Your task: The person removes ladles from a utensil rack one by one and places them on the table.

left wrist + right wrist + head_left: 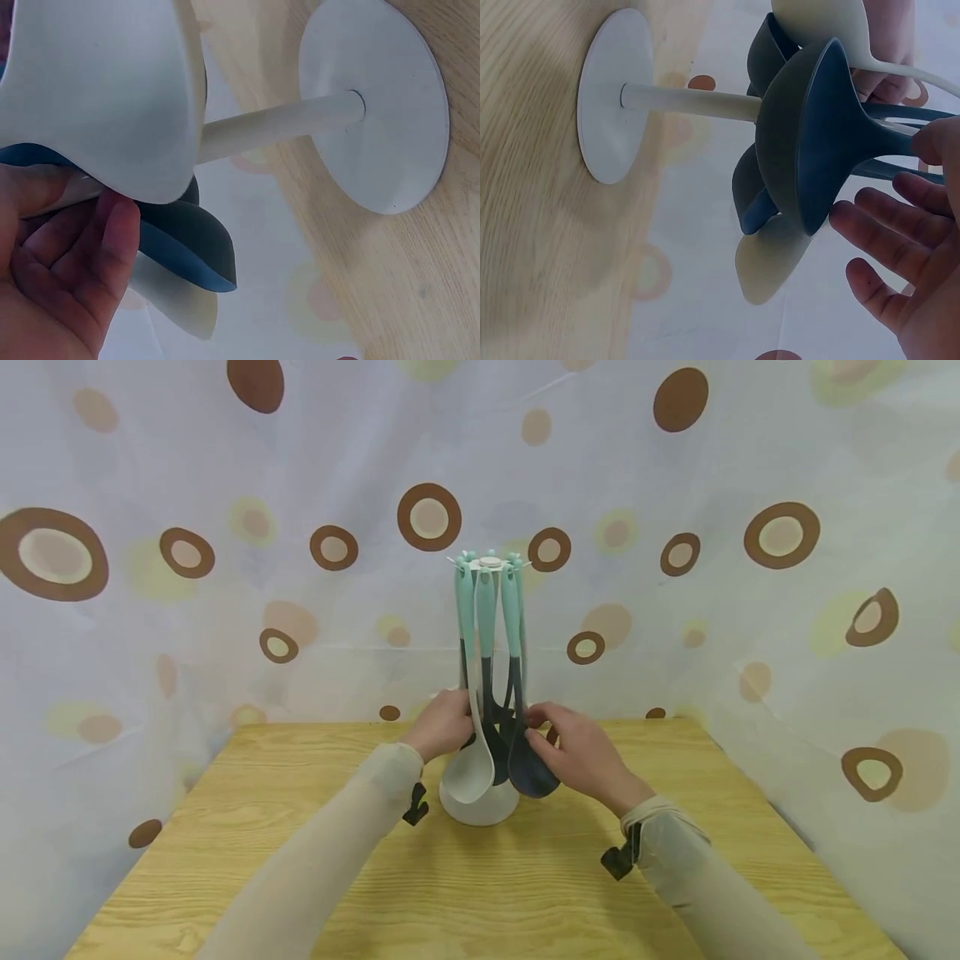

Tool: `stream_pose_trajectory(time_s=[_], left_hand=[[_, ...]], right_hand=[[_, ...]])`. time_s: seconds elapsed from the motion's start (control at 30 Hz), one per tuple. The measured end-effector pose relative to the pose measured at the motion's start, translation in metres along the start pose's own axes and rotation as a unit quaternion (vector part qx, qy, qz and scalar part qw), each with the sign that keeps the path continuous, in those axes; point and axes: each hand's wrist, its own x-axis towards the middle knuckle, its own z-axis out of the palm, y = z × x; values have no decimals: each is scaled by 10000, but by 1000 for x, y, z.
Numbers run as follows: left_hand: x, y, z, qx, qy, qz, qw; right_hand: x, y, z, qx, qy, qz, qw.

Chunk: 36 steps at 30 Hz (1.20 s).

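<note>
A white utensil stand (480,812) carries several hanging kitchen utensils with mint-green handles (486,610). My left hand (444,724) is at its left, behind a pale ladle (471,775). In the left wrist view, thumb and fingers pinch the stand's white pole (270,129), just behind that ladle's bowl. On the right side hangs a dark ladle (534,775). My right hand (585,753) is beside it, its thumb at the ladle's neck. The right wrist view shows its other fingers (892,232) loosely extended near the bowl.
The stand's round base (615,97) rests on a light wooden table (315,793). Behind the dark ladle hang more utensils, among them a pale one (769,259). A patterned curtain (337,460) hangs behind the table and along both sides.
</note>
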Motion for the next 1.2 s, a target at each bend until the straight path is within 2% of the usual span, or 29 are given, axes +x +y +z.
stream_pose_trajectory(time_s=[0.3, 0.47, 0.7, 1.2], left_hand=[[-4, -4, -1, -179, -140, -104, 9997], [-4, -5, 2, -30, -60, 42, 10000], [-1, -9, 5, 115, 127, 167, 9997], [-1, -9, 8, 162, 111, 86, 9998]], right_hand=[[7, -8, 11, -92, 67, -140, 9998], [10, -11, 14, -41, 229, -72, 9997], [13, -14, 15, 216, 358, -44, 9991], [7, -22, 0, 1015, 533, 272, 9930]])
